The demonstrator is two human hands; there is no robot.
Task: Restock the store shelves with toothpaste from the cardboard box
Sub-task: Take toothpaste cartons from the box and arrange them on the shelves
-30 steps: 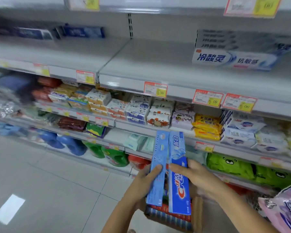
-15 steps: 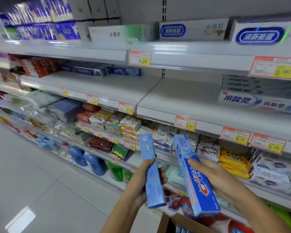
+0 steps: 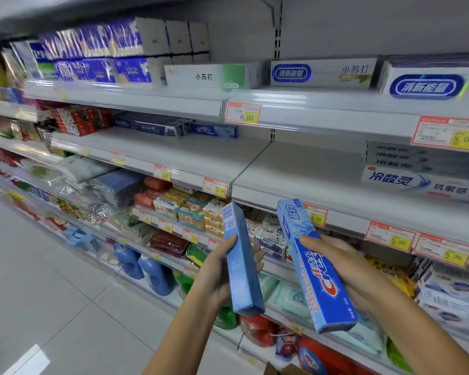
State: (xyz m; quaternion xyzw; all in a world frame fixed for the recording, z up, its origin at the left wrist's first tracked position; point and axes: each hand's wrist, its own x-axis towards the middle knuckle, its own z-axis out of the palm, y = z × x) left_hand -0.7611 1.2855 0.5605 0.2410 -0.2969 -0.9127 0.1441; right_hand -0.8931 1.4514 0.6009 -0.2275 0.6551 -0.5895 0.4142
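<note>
Grips blue toothpaste box (image 3: pixel 242 269) in left hand (image 3: pixel 217 277), fingers curled round it, near upright. Grips logo box (image 3: pixel 316 273) in right hand (image 3: pixel 348 266), top leaning left. Holds both apart, in front of the shelf (image 3: pixel 295 174) edge.

Two hands showed at lower centre: left hand (image 3: pixel 217 277) and right hand (image 3: pixel 344 269). They held two blue cartons: left toothpaste box (image 3: pixel 243 263), right toothpaste box (image 3: pixel 313 266). Two blue bottles (image 3: pixel 157 276) stood at lower left; two oval-labelled white boxes (image 3: pixel 428 83) sat upper right.
</note>
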